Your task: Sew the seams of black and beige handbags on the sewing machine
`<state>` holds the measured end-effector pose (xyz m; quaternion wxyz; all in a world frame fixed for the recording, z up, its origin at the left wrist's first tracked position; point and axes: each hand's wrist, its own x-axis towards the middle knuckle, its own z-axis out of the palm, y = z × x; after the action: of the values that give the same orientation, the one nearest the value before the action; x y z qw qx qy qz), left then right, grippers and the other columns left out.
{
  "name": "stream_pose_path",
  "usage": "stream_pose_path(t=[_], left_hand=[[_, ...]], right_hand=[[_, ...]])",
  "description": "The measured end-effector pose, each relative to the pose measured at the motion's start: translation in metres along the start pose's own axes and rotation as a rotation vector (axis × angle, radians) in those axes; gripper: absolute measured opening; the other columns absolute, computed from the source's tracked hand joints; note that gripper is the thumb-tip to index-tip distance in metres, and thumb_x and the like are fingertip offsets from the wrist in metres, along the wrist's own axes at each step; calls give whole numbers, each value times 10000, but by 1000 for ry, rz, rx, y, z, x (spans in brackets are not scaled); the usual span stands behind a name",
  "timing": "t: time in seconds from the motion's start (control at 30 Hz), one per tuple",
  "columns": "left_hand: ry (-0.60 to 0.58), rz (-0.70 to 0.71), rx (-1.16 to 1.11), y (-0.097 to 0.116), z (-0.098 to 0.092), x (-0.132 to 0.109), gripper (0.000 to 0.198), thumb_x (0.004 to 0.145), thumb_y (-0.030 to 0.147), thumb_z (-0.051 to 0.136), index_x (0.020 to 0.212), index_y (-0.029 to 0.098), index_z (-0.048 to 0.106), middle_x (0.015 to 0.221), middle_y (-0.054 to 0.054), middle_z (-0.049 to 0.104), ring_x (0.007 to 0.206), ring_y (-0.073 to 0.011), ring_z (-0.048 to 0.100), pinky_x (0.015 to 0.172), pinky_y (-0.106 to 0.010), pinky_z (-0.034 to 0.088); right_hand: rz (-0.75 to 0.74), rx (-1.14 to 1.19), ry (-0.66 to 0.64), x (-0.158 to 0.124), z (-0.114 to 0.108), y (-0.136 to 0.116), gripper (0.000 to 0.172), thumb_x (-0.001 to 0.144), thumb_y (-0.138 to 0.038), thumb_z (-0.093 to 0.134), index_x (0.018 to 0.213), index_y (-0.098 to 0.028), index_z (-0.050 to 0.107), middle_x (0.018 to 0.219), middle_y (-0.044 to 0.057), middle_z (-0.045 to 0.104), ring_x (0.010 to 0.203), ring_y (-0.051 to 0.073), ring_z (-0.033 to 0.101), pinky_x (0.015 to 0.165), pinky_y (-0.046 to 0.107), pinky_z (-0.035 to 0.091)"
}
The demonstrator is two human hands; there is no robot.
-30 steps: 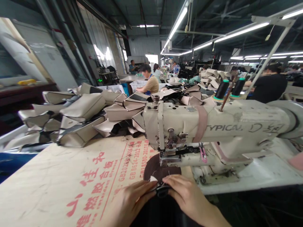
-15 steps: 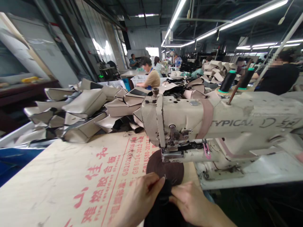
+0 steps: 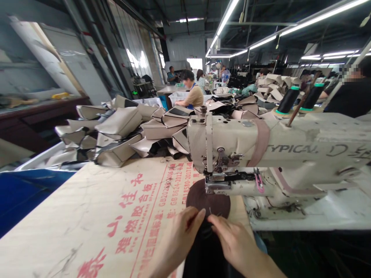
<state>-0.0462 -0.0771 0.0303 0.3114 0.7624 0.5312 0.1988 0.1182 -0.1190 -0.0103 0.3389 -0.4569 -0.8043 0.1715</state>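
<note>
My left hand (image 3: pixel 178 237) and my right hand (image 3: pixel 232 241) meet at the upper edge of a dark fabric piece (image 3: pixel 204 251), which hangs down towards my lap. Their fingers pinch that edge, though the exact grip is partly hidden. Just beyond my fingertips lies a round dark brown mat (image 3: pixel 208 201) on the printed plywood board (image 3: pixel 95 216). The presser foot (image 3: pixel 217 184) of a beige industrial sewing machine (image 3: pixel 255 148) sits over the mat's far edge.
A heap of beige and black bag panels (image 3: pixel 120 125) rises behind the board. Black thread cones (image 3: pixel 288 100) stand on the machine's far side, and pink snips (image 3: pixel 259 180) hang near its arm. A co-worker (image 3: pixel 191 94) sits beyond the heap.
The whole scene has shifted right in my view as my head turned. Both hands have moved slightly, and the small white tag seen earlier between them no longer shows.
</note>
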Motion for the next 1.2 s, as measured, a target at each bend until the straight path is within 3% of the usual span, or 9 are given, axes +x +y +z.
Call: stream_pose_path(t=[0.1,0.2,0.27,0.47,0.6,0.77,0.93,1.1,1.2], left_hand=[[212,63,31,-3,5,-35,201,863,386,443,909,214,536,824,6,599,762,-140,575,699,-226,457],[352,169,82,-18,13,-57,268,853,299,490,1119,268,498,1071,-2,618,982,-143,586,864,-223,458],[323,215,73,-26,11,-57,233,866,261,474,1090,281,533,1078,12,630,989,-127,593,878,-202,458],[15,285,-38,-27,-13,-30,166,890,236,439,905,231,604,887,3,666,831,-115,623,752,-183,493],[143,395,43,-37,-11,-31,270,861,195,506,1121,257,542,936,-3,660,837,-103,627,757,-165,490],[70,559,207,-44,-7,-32,470,872,71,384,1283,291,443,957,-30,632,870,-101,612,787,-168,496],[97,562,315,-36,-5,-22,471,816,29,348,1207,226,522,939,-47,642,871,-136,618,819,-204,516],[28,516,197,-28,-8,-19,394,830,48,379,1135,228,552,1023,-47,621,966,-137,586,873,-207,485],[-33,425,93,-21,-11,-17,323,867,98,378,1092,231,568,1005,-47,614,952,-135,581,838,-206,488]], right_hand=[[-59,-6,43,-2,3,0,327,905,-91,252,1148,-130,467,975,101,623,896,192,618,734,299,538],[-89,-4,88,-4,6,1,334,901,-76,264,1167,-133,459,978,91,631,895,174,622,771,289,539],[-116,-18,99,-6,8,1,338,902,-77,280,1187,-129,453,1016,97,629,902,168,623,810,285,532],[-94,-4,100,-9,6,-2,331,908,-92,289,1176,-130,478,1016,89,634,876,165,634,793,269,538],[-74,0,92,-7,4,-4,324,906,-87,290,1161,-137,483,936,71,643,855,163,634,770,267,538],[-31,-26,154,-7,10,-6,343,901,-77,296,1197,-157,450,970,69,643,853,161,635,776,260,531],[-19,-66,167,-7,14,-4,366,910,-89,285,1249,-165,401,1024,78,626,875,175,628,792,290,532],[-7,-97,85,-3,6,0,385,906,-96,322,1254,-216,432,1088,67,554,1049,178,533,958,365,444],[-37,-110,36,1,0,1,343,899,-79,337,1180,-212,484,1042,67,535,984,184,519,937,418,428]])
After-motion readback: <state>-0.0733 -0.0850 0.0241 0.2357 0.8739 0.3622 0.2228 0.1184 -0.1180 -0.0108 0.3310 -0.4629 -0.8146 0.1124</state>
